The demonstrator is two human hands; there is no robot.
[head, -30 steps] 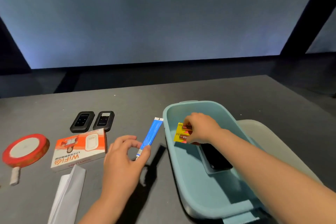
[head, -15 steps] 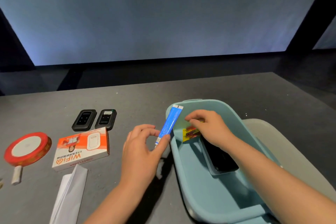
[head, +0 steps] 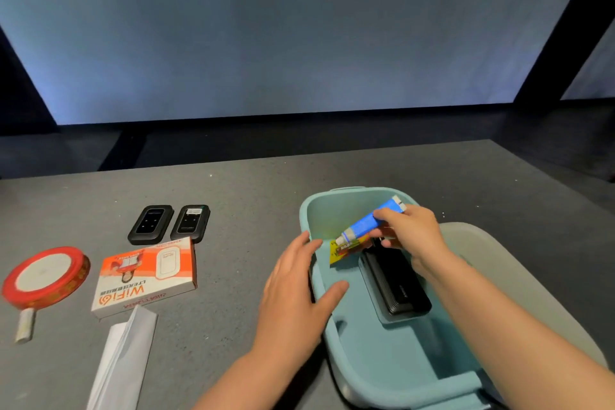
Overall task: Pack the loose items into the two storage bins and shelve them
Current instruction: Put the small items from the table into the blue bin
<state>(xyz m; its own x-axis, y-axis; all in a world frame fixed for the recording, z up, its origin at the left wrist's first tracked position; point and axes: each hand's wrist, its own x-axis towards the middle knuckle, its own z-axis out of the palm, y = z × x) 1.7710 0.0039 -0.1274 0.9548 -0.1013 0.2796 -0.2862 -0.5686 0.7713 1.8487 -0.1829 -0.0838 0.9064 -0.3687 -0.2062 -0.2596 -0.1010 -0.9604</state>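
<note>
A teal storage bin (head: pixel 372 353) stands on the grey table at the right, with a pale grey-green bin (head: pixel 519 283) behind it. Inside the teal bin lie a black device (head: pixel 397 286) on a flat teal piece and a yellow battery pack (head: pixel 344 251). My right hand (head: pixel 411 233) grips a blue tube (head: pixel 367 223) over the bin, cap pointing down-left. My left hand (head: pixel 296 289) rests with straight fingers against the bin's left rim, thumb inside.
Left of the bin lie two black pocket routers (head: pixel 151 224) (head: pixel 190 222), an orange-white WiFi box (head: pixel 146 276), a red tape roll (head: pixel 45 276) with a small white stick (head: pixel 25 324) below it, and a white folded paper (head: pixel 121 363). The table's far edge runs behind.
The blue tube passed from my left hand to my right hand and now hangs over the bin. My right hand let go of the battery pack. My left hand opened onto the bin's rim.
</note>
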